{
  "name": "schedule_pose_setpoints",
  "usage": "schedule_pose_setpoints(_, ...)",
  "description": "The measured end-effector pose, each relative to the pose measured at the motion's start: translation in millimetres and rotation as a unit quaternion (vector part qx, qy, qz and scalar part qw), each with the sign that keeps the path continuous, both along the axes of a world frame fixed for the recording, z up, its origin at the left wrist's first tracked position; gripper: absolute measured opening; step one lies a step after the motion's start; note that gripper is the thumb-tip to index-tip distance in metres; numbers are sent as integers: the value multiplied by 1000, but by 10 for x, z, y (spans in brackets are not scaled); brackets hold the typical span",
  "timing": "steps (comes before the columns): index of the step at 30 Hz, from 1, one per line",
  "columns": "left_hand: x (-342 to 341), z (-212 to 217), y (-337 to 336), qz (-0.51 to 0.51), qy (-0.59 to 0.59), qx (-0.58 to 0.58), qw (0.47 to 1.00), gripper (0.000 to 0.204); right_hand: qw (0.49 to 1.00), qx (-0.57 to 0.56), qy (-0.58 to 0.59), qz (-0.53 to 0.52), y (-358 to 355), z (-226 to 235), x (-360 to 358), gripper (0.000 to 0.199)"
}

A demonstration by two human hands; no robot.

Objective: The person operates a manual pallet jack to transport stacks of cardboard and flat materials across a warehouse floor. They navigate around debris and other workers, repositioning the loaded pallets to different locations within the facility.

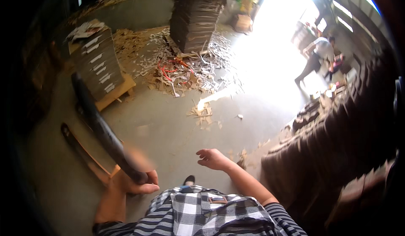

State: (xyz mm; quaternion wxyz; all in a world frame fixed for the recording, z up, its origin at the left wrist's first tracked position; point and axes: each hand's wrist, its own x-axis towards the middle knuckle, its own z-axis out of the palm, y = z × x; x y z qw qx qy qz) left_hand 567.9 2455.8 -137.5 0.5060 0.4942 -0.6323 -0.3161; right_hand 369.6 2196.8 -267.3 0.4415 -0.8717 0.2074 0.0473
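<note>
legend a: where is the dark curved bar (103,130)?
legend b: in the left hand (130,182), its fingers wrapped around the lower end; the bar slants up and leftward.
legend a: and the right hand (213,159)?
legend b: raised over the grey floor (168,126), well apart from the bar, fingers loosely bent, slightly parted.
legend a: beyond?
legend b: a tall brown stack (196,21), ringed by scraps (215,67).

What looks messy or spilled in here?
Scraps are strewn across the floor around the bottom of the tall brown stack, with red strips mixed in. They look odd, scattered loose beside piled-up material.
</note>
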Motion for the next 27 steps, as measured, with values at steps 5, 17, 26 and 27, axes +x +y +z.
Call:
schedule_pose_setpoints(5, -66, -151, -913, 115, 97, 76, 986, 24, 997, -6, -14, 70, -1114, 545, 922, 46)
schedule_pose_setpoints(17, -1052, -4, -2325, 742, 128, 70, 654, 26, 544, -117, -587, 588, -1367, 1825, 3784, 23)
schedule_pose_setpoints(26, -1986, -697, -3829, 807, -83, 239, 533, 23, 452, -101, -464, 755, -3072, 1068, 2945, 21)
schedule_pose_setpoints(27, -2067, -717, -3968, 817, -89, 236, 519, 23, 447, -112, -453, 763, -3232, 1022, 2860, 21)
